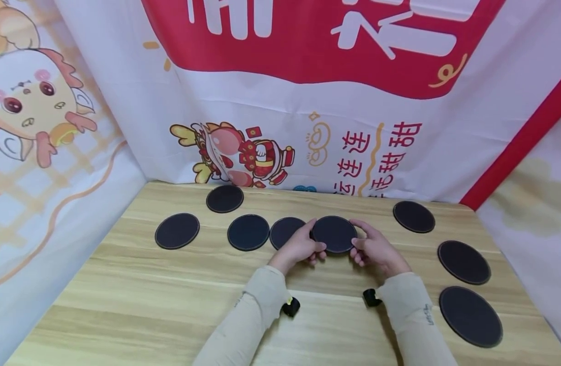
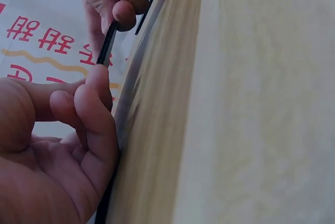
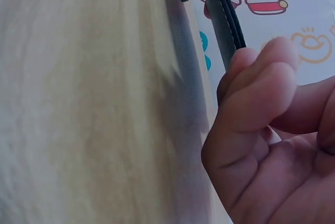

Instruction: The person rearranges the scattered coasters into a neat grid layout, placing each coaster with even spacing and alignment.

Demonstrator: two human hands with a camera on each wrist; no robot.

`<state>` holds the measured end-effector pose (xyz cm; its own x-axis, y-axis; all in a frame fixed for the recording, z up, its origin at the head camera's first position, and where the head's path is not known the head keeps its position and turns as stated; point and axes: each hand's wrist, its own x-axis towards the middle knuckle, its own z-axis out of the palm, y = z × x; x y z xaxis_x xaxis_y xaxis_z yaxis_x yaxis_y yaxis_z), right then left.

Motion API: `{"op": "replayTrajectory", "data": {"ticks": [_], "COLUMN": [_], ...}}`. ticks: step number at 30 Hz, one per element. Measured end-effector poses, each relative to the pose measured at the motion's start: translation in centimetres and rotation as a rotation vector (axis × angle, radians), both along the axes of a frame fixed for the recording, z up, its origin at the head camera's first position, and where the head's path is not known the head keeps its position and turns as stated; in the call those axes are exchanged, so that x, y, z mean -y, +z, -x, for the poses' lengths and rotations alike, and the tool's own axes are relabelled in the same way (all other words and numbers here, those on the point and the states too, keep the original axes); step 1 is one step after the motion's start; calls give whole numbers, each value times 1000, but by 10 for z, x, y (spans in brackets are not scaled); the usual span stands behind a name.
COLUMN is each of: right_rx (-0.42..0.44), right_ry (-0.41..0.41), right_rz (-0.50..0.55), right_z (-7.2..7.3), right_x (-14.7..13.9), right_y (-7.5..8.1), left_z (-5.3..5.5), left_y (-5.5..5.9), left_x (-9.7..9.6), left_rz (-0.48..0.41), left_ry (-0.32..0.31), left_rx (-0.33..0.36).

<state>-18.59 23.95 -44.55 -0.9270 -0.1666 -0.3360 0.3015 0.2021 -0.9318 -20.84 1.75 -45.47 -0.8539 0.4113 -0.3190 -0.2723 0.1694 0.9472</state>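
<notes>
Left hand [image 1: 302, 245] and right hand [image 1: 375, 249] pinch opposite edges of round black coaster [image 1: 334, 234] (stitched along its edge), held just above wood-grain table [image 1: 170, 290]. Partly hidden coaster [image 1: 282, 230] lies beside left hand; three more coasters [image 1: 248, 232] farther left, three others [image 1: 464, 262] toward right edge. Printed cloth [image 1: 303, 101] hangs behind.
</notes>
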Motion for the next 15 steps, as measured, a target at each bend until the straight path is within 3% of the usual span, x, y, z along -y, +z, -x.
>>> {"op": "replayTrajectory", "data": {"ticks": [8, 15], "right_rx": [24, 23], "right_ry": [-7, -26], "right_rz": [-24, -52], "right_z": [0, -2], "right_x": [3, 9], "right_y": [3, 0], "left_z": [0, -1], "left_y": [-3, -5], "left_x": [-2, -1], "left_rz": [79, 68], "left_ry": [2, 7], "left_rx": [-42, -44]}}
